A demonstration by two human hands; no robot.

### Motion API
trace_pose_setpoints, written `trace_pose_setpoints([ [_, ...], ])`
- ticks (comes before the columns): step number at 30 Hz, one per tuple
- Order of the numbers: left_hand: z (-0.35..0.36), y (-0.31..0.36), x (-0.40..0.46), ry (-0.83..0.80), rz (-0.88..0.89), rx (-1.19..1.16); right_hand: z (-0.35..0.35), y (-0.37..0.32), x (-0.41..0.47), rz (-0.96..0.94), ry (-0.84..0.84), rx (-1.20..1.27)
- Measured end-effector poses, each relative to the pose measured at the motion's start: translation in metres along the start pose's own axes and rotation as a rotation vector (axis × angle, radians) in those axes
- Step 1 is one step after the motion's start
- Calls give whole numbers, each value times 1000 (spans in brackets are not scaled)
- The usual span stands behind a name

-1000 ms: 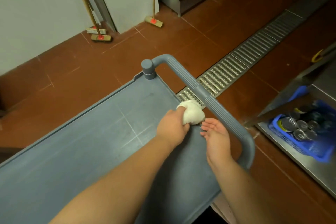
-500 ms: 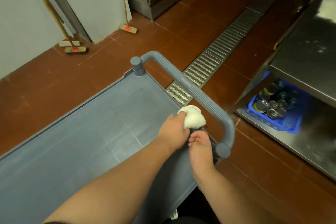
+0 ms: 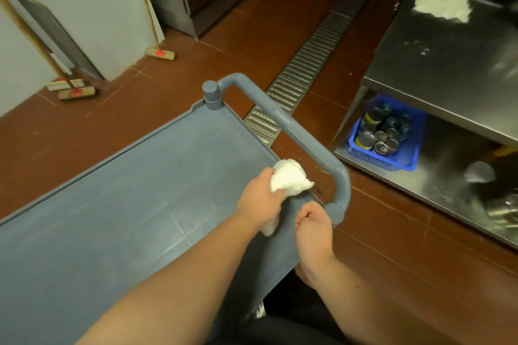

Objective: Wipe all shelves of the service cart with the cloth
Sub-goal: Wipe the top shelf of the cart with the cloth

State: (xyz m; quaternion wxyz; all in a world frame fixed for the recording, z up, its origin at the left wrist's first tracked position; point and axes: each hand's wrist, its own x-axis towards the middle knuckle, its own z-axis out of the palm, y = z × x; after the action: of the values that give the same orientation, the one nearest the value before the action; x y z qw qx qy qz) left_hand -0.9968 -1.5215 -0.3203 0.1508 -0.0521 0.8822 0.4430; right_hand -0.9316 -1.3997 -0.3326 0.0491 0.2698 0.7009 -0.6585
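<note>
The grey service cart's top shelf [image 3: 117, 204] fills the lower left of the head view, with its ribbed push handle [image 3: 302, 137] along the right end. My left hand [image 3: 259, 199] grips a bunched white cloth [image 3: 288, 179] over the shelf's right end, just inside the handle; a tail of cloth hangs below the wrist. My right hand [image 3: 312, 228] hovers beside it near the handle's near post, fingers curled, holding nothing that I can see. The lower shelves are hidden under the top one.
A steel worktable [image 3: 448, 59] stands to the right, with a blue basket of cans [image 3: 386, 134] on its lower shelf. A metal floor drain grate [image 3: 305, 64] runs past the cart's end. Brooms [image 3: 75, 91] lean against the wall at the back left.
The view has swung to the right and pulled back. My right hand has curled its fingers and slid back toward the handle's near post. The left hand still grips the cloth.
</note>
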Motion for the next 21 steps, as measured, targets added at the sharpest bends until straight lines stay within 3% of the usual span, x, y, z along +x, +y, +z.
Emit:
trace_pose_setpoints([
  [4,-23,-16,-9,132,-44,69,-13,3,-13,-77,-45,-26],
  [13,-19,-55,-55,221,-58,45,-19,8,-31,-97,-8,-40],
  [21,33,-12,-48,233,-29,113,-30,18,-35,-19,20,29],
])
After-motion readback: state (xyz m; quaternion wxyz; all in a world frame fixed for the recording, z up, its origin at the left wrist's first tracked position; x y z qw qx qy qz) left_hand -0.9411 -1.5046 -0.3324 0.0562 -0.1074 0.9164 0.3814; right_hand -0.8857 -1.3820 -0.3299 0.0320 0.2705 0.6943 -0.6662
